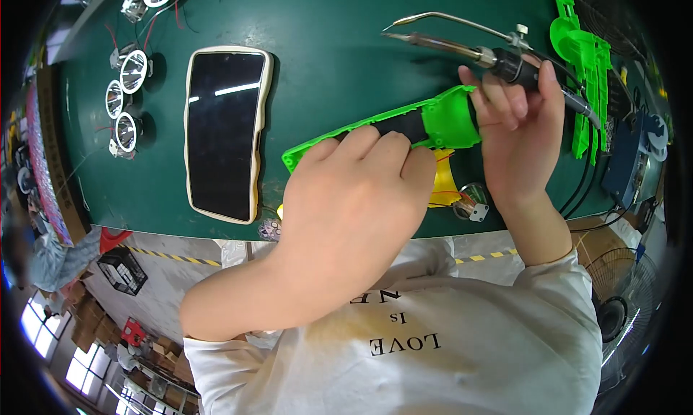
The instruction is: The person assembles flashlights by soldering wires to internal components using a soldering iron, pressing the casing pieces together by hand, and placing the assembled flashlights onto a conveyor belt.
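Green bench top fills the upper and middle frame; the green housing lies at centre, slanting from lower left up to the right, its hollow side showing a black strip; left hand, centre of frame, back upward, fingers curled down over the housing; fingertips hidden, so cannot tell whether it clamps the housing or only presses on it; right hand, right of centre, palm toward the camera, closed round the soldering iron, whose tip points to the upper left, clear of the housing; a thin curved metal tube runs above the iron; the right fingers are just beside the housing's right end; a yellow part shows below the housing, with a small lamp unit to its right; a phone lies left of centre, screen up; reflector lamps with wires stand at upper left; further green plastic parts lie at upper right; a fan occupies the lower right.
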`<act>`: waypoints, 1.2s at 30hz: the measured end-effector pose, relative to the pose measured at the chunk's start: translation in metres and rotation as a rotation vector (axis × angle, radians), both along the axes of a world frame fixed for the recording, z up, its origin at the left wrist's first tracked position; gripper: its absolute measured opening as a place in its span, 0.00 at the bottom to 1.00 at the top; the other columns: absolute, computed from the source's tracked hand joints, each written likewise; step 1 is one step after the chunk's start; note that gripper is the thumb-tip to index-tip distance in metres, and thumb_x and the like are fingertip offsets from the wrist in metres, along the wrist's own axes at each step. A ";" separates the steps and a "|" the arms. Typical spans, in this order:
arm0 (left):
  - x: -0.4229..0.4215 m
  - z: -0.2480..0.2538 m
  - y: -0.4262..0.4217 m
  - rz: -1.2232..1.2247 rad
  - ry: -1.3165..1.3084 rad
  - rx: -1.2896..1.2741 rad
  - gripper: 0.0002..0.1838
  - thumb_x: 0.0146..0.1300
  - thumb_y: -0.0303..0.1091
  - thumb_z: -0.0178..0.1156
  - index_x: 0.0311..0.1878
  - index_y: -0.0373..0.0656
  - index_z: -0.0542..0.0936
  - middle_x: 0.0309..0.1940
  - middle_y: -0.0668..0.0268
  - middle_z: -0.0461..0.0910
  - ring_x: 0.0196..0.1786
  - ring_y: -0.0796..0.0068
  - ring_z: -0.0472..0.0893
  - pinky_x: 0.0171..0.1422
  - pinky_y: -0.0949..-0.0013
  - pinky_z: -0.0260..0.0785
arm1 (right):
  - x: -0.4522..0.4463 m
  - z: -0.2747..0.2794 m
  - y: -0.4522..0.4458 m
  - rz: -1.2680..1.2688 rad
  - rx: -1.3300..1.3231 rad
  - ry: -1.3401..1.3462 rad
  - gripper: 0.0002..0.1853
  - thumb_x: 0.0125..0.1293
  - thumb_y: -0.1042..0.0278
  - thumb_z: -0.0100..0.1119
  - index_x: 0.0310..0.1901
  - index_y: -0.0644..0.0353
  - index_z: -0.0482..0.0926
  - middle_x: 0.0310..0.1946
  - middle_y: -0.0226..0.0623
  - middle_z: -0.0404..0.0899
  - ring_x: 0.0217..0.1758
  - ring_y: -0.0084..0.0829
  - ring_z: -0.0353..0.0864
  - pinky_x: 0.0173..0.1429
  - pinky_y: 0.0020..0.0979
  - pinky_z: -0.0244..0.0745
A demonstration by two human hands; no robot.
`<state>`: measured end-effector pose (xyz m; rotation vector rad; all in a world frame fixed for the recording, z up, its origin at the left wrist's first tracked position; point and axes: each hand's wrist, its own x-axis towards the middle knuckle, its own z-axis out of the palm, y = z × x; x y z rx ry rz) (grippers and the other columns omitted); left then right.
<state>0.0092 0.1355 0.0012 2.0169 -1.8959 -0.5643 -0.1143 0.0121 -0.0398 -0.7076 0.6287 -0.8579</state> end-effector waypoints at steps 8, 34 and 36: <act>-0.008 -0.017 0.002 0.115 -0.049 -0.159 0.07 0.42 0.25 0.62 0.27 0.43 0.75 0.20 0.68 0.73 0.24 0.69 0.72 0.27 0.70 0.65 | -0.010 0.014 -0.017 -0.082 -0.327 0.117 0.15 0.67 0.62 0.38 0.39 0.67 0.71 0.17 0.25 0.60 0.21 0.17 0.57 0.48 0.30 0.67; -0.009 -0.011 -0.008 0.306 0.006 0.037 0.04 0.45 0.29 0.60 0.25 0.43 0.74 0.16 0.66 0.71 0.21 0.66 0.73 0.24 0.66 0.64 | -0.032 0.034 -0.011 0.211 -1.149 0.464 0.12 0.52 0.69 0.56 0.31 0.71 0.69 0.24 0.39 0.66 0.23 0.27 0.68 0.32 0.33 0.71; -0.008 -0.010 -0.008 0.303 0.009 0.042 0.04 0.45 0.29 0.60 0.25 0.43 0.74 0.15 0.66 0.70 0.20 0.66 0.72 0.23 0.65 0.63 | -0.032 0.034 -0.011 0.239 -1.177 0.472 0.12 0.52 0.69 0.56 0.30 0.72 0.69 0.25 0.40 0.66 0.23 0.27 0.68 0.32 0.33 0.71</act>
